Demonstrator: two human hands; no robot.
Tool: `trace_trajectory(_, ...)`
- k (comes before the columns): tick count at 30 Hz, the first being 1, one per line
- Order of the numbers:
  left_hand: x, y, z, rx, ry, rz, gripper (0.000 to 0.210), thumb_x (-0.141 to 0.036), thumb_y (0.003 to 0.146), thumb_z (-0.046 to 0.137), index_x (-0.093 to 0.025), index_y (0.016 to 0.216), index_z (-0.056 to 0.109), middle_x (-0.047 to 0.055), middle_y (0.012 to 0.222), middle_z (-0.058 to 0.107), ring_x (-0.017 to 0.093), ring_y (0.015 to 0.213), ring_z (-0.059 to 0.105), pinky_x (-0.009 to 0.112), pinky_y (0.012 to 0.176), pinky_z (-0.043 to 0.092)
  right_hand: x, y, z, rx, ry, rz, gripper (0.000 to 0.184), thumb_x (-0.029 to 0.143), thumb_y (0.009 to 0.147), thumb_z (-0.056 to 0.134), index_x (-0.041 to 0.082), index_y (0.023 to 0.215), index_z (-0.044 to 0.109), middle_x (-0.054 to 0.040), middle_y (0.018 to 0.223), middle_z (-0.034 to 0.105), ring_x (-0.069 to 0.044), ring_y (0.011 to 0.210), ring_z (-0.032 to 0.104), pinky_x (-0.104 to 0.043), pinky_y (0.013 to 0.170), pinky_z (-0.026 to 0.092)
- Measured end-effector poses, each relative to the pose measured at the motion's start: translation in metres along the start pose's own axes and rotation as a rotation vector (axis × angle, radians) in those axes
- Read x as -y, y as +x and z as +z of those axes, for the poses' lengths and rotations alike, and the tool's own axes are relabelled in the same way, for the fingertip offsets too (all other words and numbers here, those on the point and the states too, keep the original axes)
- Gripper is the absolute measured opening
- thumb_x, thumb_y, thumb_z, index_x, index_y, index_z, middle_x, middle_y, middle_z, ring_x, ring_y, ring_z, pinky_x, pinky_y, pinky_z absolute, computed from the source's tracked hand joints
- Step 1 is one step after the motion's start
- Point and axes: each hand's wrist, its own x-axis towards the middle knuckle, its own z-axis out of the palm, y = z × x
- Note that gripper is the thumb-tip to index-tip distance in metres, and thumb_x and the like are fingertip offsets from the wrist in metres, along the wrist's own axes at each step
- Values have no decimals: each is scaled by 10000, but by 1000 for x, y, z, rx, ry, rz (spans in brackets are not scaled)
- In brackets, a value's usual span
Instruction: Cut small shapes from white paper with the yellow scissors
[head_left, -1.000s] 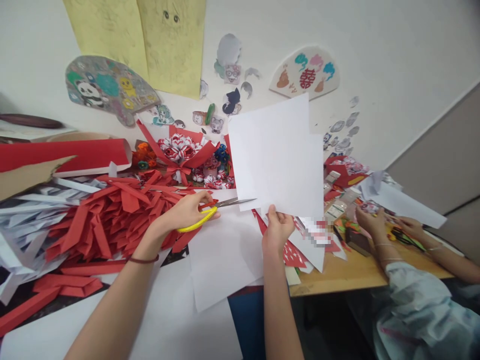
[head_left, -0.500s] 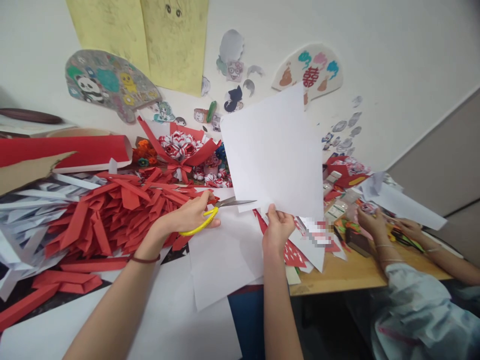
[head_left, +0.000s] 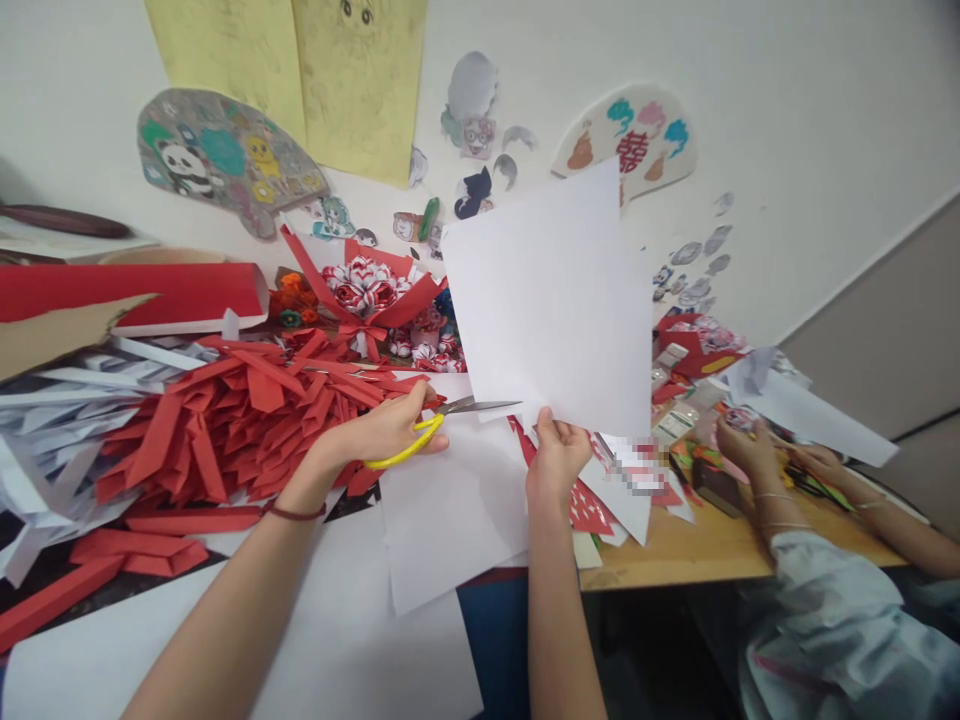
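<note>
My left hand (head_left: 390, 425) is closed around the yellow handles of a pair of scissors (head_left: 409, 447). Their metal blades point right and meet the lower edge of a white sheet of paper (head_left: 551, 300). Pinched at its bottom edge by my right hand (head_left: 559, 455), that sheet stands raised and slightly tilted. Below the scissors lies another white sheet (head_left: 454, 520), overlapping a larger white sheet (head_left: 360, 620) nearer to me. A heap of folded red paper strips (head_left: 217, 420) spreads to the left of my left hand.
Folded white strips (head_left: 45, 430) lie at far left, under a red paper roll (head_left: 187, 295). A red-wrapped paper flower bouquet (head_left: 364, 290) stands against the wall. At right, a co-worker's hands (head_left: 746, 450) work over the wooden table (head_left: 660, 555), beside small bottles (head_left: 679, 415).
The whole view has shifted slightly. The scissors blades sit a little farther right along the sheet's lower edge; both hands keep their holds.
</note>
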Motion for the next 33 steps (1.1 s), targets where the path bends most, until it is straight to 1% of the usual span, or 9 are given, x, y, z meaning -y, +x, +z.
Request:
trace_trajectory(6, 1, 4, 2, -63, 51, -44, 535, -592, 797, 547, -182, 1108, 400, 105, 986, 612, 242, 800, 588, 344, 694, 441, -1, 0, 0, 10, -12, -7, 416, 393, 648, 808, 176, 651, 453, 94, 563, 464, -82, 609, 535, -264, 688, 538)
trace_trajectory(10, 3, 7, 2, -125, 51, -61, 537, -599, 763, 595, -194, 1071, 422, 84, 991, 606, 224, 779, 572, 322, 680, 421, -2, 1, 0, 18, -24, -19, 431, 430, 639, 813, 178, 666, 464, 89, 558, 475, -91, 609, 546, -268, 662, 551)
trace_trajectory(16, 3, 8, 2, -158, 66, -59, 459, -568, 767, 600, -201, 1003, 458, 64, 951, 623, 210, 750, 570, 305, 669, 407, -2, 1, 0, 11, -31, -12, 458, 451, 632, 813, 183, 645, 443, 91, 553, 463, -86, 591, 533, -254, 629, 547)
trace_trajectory(20, 6, 9, 3, -191, 67, -51, 427, -539, 764, 614, -213, 999, 471, 60, 975, 645, 232, 814, 602, 307, 694, 419, -2, 1, 0, 5, -19, -11, 472, 438, 630, 819, 188, 630, 419, 100, 541, 428, -72, 567, 500, -237, 612, 535)
trace_trajectory(24, 7, 11, 3, -206, 82, -58, 447, -555, 745, 627, -215, 997, 483, 72, 992, 666, 264, 876, 634, 319, 726, 441, -2, 0, -1, 13, 0, -6, 488, 403, 642, 819, 189, 604, 382, 111, 527, 385, -52, 543, 459, -216, 615, 521)
trace_trajectory(29, 6, 10, 2, -225, 142, -85, 458, -573, 719, 639, -226, 986, 504, 84, 1022, 692, 306, 974, 652, 331, 758, 461, -3, 1, -1, 25, -9, -23, 497, 428, 653, 805, 196, 603, 369, 113, 520, 355, -60, 544, 456, -220, 605, 523)
trace_trajectory(33, 8, 9, 1, -228, 175, -123, 470, -596, 700, 650, -246, 976, 502, 77, 1074, 697, 311, 1022, 645, 333, 784, 468, -3, 1, -1, 38, -21, -46, 504, 446, 667, 793, 202, 602, 357, 114, 515, 325, -60, 527, 429, -218, 573, 516)
